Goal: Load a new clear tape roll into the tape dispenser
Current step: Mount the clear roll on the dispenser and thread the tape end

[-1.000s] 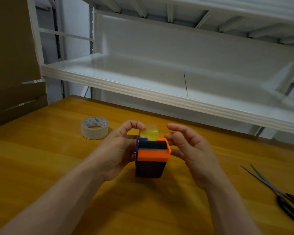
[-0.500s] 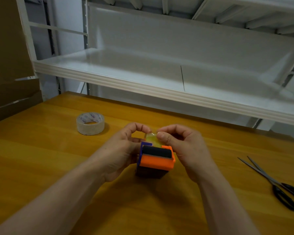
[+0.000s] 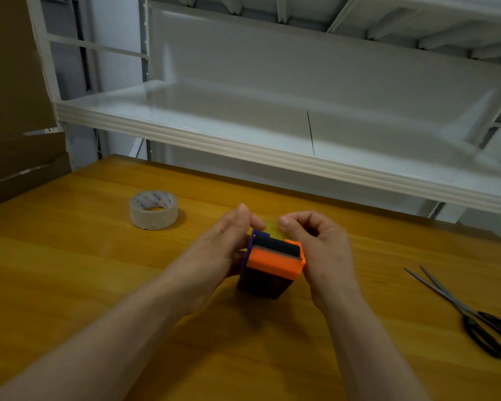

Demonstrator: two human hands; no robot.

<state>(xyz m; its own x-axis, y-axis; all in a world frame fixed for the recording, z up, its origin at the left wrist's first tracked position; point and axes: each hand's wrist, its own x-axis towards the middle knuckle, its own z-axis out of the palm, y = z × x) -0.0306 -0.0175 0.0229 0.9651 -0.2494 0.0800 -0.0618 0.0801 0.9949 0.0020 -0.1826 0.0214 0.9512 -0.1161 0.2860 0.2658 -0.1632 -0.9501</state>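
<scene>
An orange and dark-purple tape dispenser (image 3: 274, 261) stands on the wooden table (image 3: 70, 270) between my hands. My left hand (image 3: 223, 250) grips its left side, thumb and fingertips at the top. My right hand (image 3: 318, 250) is curled against its right side, fingertips pinching a yellowish clear strip of tape (image 3: 269, 228) that rises behind the dispenser's top. The roll inside the dispenser is hidden by the housing. A second clear tape roll (image 3: 153, 209) lies flat on the table to the far left, apart from both hands.
Black-handled scissors (image 3: 472, 316) lie open on the table at the right. A white metal shelf (image 3: 243, 140) overhangs the table's far edge. Brown cardboard boxes (image 3: 15, 134) stand at the left.
My right hand moved in from open beside the dispenser and closed its fingertips on the tape strip at the top. The dispenser tilted slightly. The loose roll has not moved.
</scene>
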